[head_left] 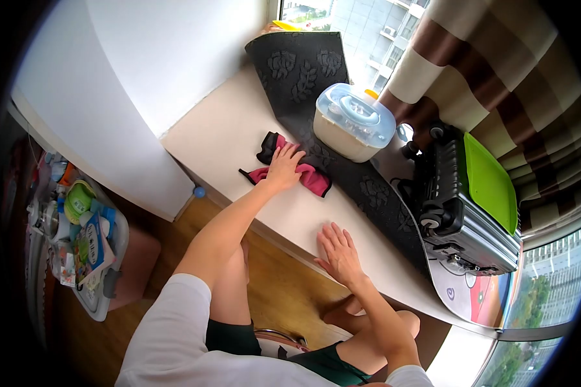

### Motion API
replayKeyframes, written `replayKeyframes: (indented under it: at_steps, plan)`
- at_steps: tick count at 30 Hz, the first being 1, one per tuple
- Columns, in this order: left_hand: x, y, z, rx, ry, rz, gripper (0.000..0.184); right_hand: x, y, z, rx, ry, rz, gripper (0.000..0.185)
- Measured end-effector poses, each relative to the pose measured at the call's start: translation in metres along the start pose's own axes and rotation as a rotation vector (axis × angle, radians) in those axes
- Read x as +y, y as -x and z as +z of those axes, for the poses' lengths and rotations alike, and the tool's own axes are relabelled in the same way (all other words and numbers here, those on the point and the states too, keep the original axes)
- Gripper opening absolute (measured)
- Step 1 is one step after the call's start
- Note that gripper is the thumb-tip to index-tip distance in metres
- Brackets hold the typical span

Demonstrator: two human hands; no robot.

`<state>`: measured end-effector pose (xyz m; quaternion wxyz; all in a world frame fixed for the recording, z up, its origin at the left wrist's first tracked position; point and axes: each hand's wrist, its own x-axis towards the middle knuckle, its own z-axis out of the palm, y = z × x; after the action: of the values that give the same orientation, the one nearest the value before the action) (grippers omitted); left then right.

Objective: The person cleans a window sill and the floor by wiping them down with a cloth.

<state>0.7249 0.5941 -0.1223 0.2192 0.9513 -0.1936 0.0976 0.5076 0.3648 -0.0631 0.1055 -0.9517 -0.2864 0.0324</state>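
Observation:
Two pink cloth pieces with black edging lie on the pale window ledge. One pink-and-black cloth piece is up by the dark mat, the other pink-and-black cloth piece is lower. What kind of article they are, I cannot make out. My left hand rests across both with its fingers stretched out, covering part of each. Further right, my right hand is held flat over the ledge near its front edge, fingers apart, with nothing in it.
A black patterned mat runs along the ledge, its far end curled up. On it stands a lidded plastic box. To the right are a dark suitcase, a green board and curtains. A filled bin stands at left.

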Motion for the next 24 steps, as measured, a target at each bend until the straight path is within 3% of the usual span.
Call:
replayKeyframes:
  at_steps: [9, 14, 17, 20, 24]
  plan:
    - [0.086, 0.053, 0.009, -0.067, 0.207, 0.432, 0.062, 0.017, 0.021, 0.014, 0.202, 0.080, 0.305, 0.064]
    - [0.135, 0.096, 0.003, -0.314, 0.219, 0.551, 0.070, 0.017, 0.028, 0.010, 0.314, -0.104, 0.459, 0.043]
    - [0.140, 0.105, 0.002, -0.316, 0.217, 0.617, 0.070, 0.008, 0.037, 0.009, 0.300, -0.144, 0.529, 0.053]
    - [0.143, 0.113, -0.002, -0.336, 0.237, 0.646, 0.070, 0.001, 0.043, -0.003, 0.320, -0.159, 0.303, 0.065]
    - [0.118, 0.119, -0.010, -0.255, 0.163, 0.686, 0.063, -0.003, 0.056, -0.011, 0.161, 0.016, 0.196, 0.070]
